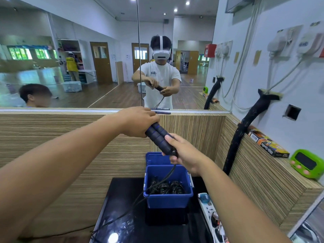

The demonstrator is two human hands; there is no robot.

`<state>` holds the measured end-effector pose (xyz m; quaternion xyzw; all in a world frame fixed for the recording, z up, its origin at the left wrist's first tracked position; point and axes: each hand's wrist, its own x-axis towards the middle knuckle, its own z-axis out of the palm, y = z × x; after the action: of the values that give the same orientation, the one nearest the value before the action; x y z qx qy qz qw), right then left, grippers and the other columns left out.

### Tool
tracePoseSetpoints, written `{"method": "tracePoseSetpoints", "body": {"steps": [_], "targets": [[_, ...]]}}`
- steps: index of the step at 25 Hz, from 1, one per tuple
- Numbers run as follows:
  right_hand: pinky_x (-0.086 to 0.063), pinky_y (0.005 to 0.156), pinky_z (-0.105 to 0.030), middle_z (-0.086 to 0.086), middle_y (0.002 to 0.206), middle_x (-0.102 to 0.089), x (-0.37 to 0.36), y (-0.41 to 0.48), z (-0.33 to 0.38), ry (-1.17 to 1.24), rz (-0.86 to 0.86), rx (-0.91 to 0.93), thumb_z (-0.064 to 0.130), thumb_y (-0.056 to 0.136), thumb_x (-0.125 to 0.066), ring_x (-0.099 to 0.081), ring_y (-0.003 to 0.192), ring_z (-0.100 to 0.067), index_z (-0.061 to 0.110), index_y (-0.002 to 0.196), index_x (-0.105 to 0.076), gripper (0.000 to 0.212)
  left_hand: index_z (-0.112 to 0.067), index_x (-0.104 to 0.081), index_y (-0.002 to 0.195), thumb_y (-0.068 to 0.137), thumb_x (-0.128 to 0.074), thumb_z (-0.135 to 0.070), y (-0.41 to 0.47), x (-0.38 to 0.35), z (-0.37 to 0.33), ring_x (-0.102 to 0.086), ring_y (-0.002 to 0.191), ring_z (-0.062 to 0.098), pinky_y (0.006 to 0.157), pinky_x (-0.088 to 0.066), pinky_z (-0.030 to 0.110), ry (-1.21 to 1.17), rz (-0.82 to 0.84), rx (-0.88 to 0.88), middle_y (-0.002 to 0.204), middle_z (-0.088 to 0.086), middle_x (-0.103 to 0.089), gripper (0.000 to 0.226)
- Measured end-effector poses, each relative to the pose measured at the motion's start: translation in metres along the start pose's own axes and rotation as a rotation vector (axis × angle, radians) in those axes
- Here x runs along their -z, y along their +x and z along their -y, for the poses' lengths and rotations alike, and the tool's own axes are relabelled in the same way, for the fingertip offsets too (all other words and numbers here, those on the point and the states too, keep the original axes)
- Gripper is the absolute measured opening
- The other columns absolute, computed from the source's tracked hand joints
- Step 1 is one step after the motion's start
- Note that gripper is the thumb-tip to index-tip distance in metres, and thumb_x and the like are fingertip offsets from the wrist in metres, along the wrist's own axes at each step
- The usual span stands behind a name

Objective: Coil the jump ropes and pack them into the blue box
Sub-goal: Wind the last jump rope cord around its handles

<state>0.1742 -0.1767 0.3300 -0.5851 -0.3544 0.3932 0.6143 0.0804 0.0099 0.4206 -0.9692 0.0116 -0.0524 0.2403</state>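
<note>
handles (pixel 158 140): two side by side, long axis slanting from upper left down to lower right; I hold them above the box (pixel 168 199)
left hand (pixel 138 121): closed on the upper ends
right hand (pixel 184 155): clamped on the lower ends, nearer the cord exit
cord (pixel 122 214): hangs loose from my right hand, trails down-left past the box, uncoiled
box: below and just right of the cord, coils already inside, I think
next: right hand nearer, so it winds

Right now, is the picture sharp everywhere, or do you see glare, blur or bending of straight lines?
Head view: the jump rope handles, left hand and right hand are sharp; ceiling lights glare off the black tabletop near the bottom edge; the wide lens bends the wooden partition and wall lines toward the edges; the mirror reflection looks softer.
</note>
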Motion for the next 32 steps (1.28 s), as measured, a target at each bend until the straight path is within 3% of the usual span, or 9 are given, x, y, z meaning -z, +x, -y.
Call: {"method": "tracePoseSetpoints", "body": {"steps": [3,7,13,16,18,21,25,30,32], "targets": [[-0.042,0.06,-0.022,-0.011,0.09,-0.066,0.014,-0.003,0.0,-0.021,0.027,0.095,0.03,0.098,-0.059,-0.047,0.061,-0.012,0.011,0.129,-0.051,0.037,-0.026,-0.05,0.117,0.087,-0.067,-0.039,-0.004,0.001,0.001,-0.054,0.108,0.022,0.09,-0.046,0.037,-0.134,-0.004,0.092,0.113,-0.003,-0.058,0.037],[-0.043,0.069,-0.024,-0.009,0.09,-0.07,0.024,-0.005,0.001,-0.149,0.024,0.173,0.031,0.096,-0.061,-0.049,0.066,-0.012,0.014,0.124,-0.055,0.033,-0.028,-0.051,0.122,0.088,-0.066,-0.028,-0.009,-0.003,-0.007,-0.05,0.094,0.018,0.078,-0.037,0.032,-0.272,0.024,0.14,0.105,-0.006,-0.055,0.037],[-0.04,0.063,-0.022,-0.01,0.084,-0.07,0.023,0.005,0.002,-0.092,-0.066,0.246,0.031,0.097,-0.056,-0.043,0.059,-0.01,0.012,0.126,-0.054,0.035,-0.028,-0.053,0.122,0.085,-0.064,-0.02,-0.017,0.002,-0.008,-0.054,0.089,0.018,0.075,-0.04,0.032,-0.419,0.048,0.173,0.099,-0.01,-0.055,0.039],[-0.038,0.056,-0.019,-0.004,0.079,-0.066,0.017,0.011,0.007,-0.017,-0.128,0.303,0.033,0.097,-0.055,-0.048,0.06,-0.009,0.011,0.122,-0.058,0.033,-0.023,-0.056,0.114,0.083,-0.068,-0.019,-0.02,-0.005,-0.009,-0.055,0.081,0.018,0.064,-0.039,0.027,-0.525,0.011,0.237,0.089,-0.008,-0.057,0.033],[-0.039,0.055,-0.02,0.001,0.074,-0.059,0.017,0.014,0.012,0.101,-0.196,0.307,0.032,0.101,-0.05,-0.048,0.059,-0.007,0.01,0.122,-0.059,0.031,-0.016,-0.06,0.102,0.082,-0.07,-0.016,-0.023,-0.014,-0.011,-0.054,0.072,0.017,0.06,-0.038,0.027,-0.724,-0.03,0.333,0.08,-0.005,-0.058,0.023],[-0.046,0.065,-0.026,0.005,0.065,-0.05,0.013,0.013,0.013,0.146,-0.189,0.273,0.029,0.106,-0.038,-0.047,0.059,-0.01,0.013,0.12,-0.059,0.03,-0.011,-0.059,0.088,0.083,-0.069,-0.011,-0.027,-0.028,-0.017,-0.05,0.06,0.017,0.058,-0.04,0.029,-1.319,-0.142,0.518,0.069,0.004,-0.056,0.01],[-0.054,0.085,-0.042,0.004,0.069,-0.048,-0.013,0.013,-0.005,0.036,-0.164,0.203,0.025,0.108,-0.03,-0.052,0.061,-0.012,0.008,0.107,-0.058,0.033,-0.01,-0.058,0.09,0.091,-0.067,-0.012,-0.017,-0.031,-0.038,-0.052,0.06,0.016,0.059,-0.046,0.031,-1.956,-0.35,0.601,0.074,0.004,-0.053,0.01],[-0.052,0.09,-0.051,0.002,0.075,-0.051,-0.037,0.017,-0.028,-0.097,-0.099,0.178,0.028,0.107,-0.033,-0.057,0.067,-0.014,0.012,0.095,-0.057,0.031,-0.011,-0.061,0.099,0.094,-0.065,-0.018,0.006,-0.02,-0.051,-0.069,0.085,0.029,0.086,-0.055,0.048,-2.277,-0.658,0.688,0.078,0.004,-0.066,0.009],[-0.053,0.089,-0.049,0.0,0.077,-0.05,-0.04,0.016,-0.032,-0.144,-0.086,0.167,0.029,0.107,-0.033,-0.057,0.068,-0.014,0.011,0.095,-0.056,0.031,-0.007,-0.06,0.106,0.096,-0.063,-0.016,0.009,-0.016,-0.051,-0.072,0.094,0.035,0.086,-0.058,0.05,-2.314,-0.672,0.67,0.09,0.01,-0.068,0.014]]}}
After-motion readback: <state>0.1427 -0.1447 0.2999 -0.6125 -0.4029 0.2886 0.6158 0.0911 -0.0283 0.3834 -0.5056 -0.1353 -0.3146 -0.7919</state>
